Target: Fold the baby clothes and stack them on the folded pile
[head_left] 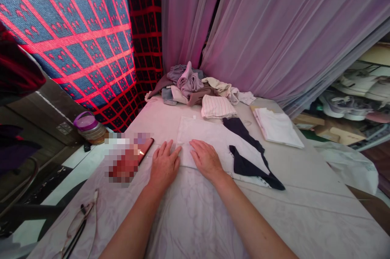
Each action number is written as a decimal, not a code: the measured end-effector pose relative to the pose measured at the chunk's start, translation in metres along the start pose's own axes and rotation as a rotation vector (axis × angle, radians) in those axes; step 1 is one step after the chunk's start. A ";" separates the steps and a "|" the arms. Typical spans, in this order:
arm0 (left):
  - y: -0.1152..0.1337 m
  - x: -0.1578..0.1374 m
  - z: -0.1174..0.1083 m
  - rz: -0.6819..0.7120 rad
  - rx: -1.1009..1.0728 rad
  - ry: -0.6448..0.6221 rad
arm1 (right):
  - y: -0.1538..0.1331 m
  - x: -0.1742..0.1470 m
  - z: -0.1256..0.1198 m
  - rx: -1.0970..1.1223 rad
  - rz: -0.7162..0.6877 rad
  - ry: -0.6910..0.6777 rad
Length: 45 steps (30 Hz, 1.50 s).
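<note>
While the shirt [210,129] extends lengthwise rightward from the left hand [164,163], fingers parted, the right hand [207,160] rests on it, fingers slightly apart.

No txt, nos. or brands legible — small, pale, rectangular label [63,128] on dark-brown wood-look panel [45,123], L side, is too blurred; faint marks on tan cardboard box [341,130], R side — ditto.

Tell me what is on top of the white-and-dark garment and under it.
The right hand rests on the garment; the left hand is at its edge. The tablecloth shows around it; anything beneath is covered.
</note>
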<state>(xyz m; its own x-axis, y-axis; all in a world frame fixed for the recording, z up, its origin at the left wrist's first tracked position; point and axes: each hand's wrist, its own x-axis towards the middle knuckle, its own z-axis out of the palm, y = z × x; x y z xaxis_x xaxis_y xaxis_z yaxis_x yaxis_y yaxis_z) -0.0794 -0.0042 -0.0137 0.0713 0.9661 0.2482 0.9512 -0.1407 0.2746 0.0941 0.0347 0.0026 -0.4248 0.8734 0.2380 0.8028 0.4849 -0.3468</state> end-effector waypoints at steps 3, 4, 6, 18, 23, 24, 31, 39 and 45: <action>0.001 0.001 -0.001 0.018 0.034 0.008 | 0.005 -0.016 0.004 -0.029 0.009 -0.087; 0.001 0.002 -0.001 0.021 0.042 0.014 | 0.007 -0.019 0.004 -0.022 0.002 -0.095; -0.001 0.002 -0.001 0.028 0.047 0.026 | 0.011 -0.023 0.001 0.018 -0.029 -0.046; 0.031 0.025 0.004 0.248 0.022 -0.119 | 0.116 -0.111 -0.077 0.192 0.133 0.113; 0.041 0.033 0.012 0.206 0.129 -0.243 | 0.131 -0.122 -0.066 0.234 0.172 0.183; 0.039 0.033 0.012 0.206 0.143 -0.245 | 0.132 -0.122 -0.062 0.245 0.178 0.222; 0.060 0.028 0.008 0.200 0.184 -0.180 | 0.137 -0.120 -0.057 0.336 0.247 0.360; 0.114 0.003 0.022 0.445 0.029 -0.338 | 0.144 -0.121 -0.053 0.455 0.343 0.465; 0.132 0.016 0.011 0.342 -0.115 -0.332 | 0.138 -0.122 -0.056 0.484 0.277 0.470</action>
<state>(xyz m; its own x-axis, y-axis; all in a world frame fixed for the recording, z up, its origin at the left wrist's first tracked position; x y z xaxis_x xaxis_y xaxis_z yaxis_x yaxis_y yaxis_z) 0.0508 -0.0048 0.0162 0.4834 0.8746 0.0373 0.8186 -0.4667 0.3347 0.2804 -0.0071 -0.0236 0.0791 0.9088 0.4097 0.5334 0.3086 -0.7875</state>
